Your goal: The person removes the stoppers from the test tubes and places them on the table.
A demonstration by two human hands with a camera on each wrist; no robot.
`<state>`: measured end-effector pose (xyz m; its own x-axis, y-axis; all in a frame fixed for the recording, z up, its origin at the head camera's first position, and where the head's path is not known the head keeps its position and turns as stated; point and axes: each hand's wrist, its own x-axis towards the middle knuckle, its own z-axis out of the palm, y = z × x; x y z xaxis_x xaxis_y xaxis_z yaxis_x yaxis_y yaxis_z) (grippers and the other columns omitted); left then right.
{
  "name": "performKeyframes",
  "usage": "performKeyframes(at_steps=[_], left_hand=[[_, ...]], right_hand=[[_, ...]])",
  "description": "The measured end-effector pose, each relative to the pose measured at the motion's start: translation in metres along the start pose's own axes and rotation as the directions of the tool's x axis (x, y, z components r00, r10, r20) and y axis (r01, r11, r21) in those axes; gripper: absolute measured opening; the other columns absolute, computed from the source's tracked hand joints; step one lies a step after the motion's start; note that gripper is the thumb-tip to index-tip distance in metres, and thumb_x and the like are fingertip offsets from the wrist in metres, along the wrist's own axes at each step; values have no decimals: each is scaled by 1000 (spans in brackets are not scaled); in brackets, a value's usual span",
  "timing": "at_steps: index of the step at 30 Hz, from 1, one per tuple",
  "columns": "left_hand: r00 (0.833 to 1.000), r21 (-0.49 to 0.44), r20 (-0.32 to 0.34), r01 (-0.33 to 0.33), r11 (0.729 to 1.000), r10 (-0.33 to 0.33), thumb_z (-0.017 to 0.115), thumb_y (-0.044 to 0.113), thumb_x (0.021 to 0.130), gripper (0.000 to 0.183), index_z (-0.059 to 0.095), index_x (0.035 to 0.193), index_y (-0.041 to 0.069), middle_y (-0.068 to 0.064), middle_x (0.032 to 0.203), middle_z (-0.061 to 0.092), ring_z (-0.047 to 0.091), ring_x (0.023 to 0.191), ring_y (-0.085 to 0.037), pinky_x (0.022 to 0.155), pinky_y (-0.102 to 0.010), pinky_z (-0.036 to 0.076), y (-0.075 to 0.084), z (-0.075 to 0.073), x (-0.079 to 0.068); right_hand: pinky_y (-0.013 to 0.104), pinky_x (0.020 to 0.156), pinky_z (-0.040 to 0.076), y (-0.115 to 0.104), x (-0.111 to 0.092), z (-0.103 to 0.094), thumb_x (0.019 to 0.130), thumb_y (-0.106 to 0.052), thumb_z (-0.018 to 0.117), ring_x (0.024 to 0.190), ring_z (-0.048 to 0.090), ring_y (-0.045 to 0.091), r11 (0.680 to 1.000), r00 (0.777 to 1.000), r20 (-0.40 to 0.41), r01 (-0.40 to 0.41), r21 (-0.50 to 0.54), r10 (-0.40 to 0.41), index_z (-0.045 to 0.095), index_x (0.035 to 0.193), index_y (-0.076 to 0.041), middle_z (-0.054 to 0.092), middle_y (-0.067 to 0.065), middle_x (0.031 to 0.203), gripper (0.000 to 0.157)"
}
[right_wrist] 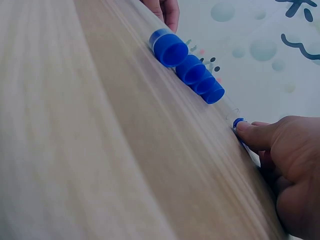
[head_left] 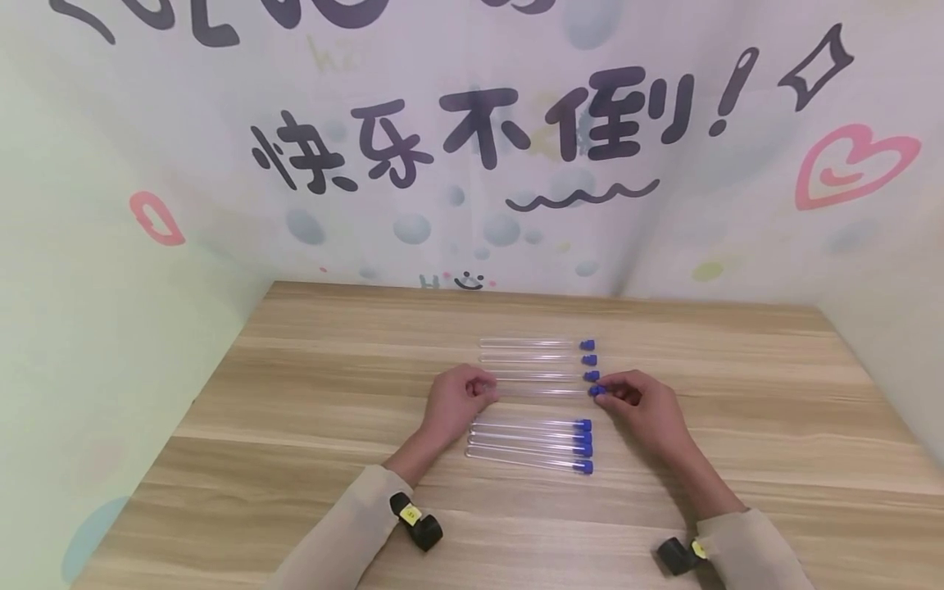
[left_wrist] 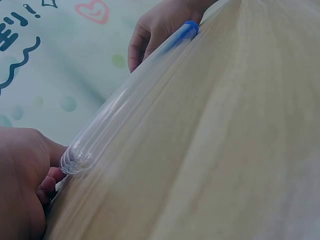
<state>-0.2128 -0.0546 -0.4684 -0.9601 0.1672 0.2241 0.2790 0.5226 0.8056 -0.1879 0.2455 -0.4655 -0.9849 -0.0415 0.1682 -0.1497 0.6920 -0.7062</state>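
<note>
In the head view, my right hand (head_left: 651, 410) pinches a small blue cap (head_left: 596, 391) between thumb and fingertips at the right end of a clear test tube (head_left: 542, 392). At that tube's left end, the thumb and index finger of my left hand (head_left: 455, 400) hold the glass. In the right wrist view the pinched blue cap (right_wrist: 239, 122) shows only partly under the thumb. Just beyond lie further clear tubes (head_left: 527, 358), each with a loose blue cap (head_left: 589, 360) by its right end. Nearer to me is a group of capped test tubes (head_left: 527, 460), side by side.
All the tubes lie on a wood-grain table (head_left: 317, 352). Behind it hangs a white printed cloth (head_left: 413, 246) that also lines the sides. Each sleeve carries a black wrist camera, the left camera (head_left: 416, 522) and the right camera (head_left: 674, 557).
</note>
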Motion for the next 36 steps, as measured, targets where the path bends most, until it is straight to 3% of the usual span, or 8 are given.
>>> performKeyframes(at_steps=[36], left_hand=[[1000, -62, -20, -10, 998, 9, 79, 8, 77, 17, 73, 92, 7, 4, 70, 56, 50, 63, -11, 58, -24, 43, 2, -1, 0]], right_hand=[[25, 64, 45, -2, 0, 1, 84, -22, 75, 76, 54, 17, 1000, 1000, -8, -7, 23, 8, 69, 107, -14, 64, -1, 88, 24]])
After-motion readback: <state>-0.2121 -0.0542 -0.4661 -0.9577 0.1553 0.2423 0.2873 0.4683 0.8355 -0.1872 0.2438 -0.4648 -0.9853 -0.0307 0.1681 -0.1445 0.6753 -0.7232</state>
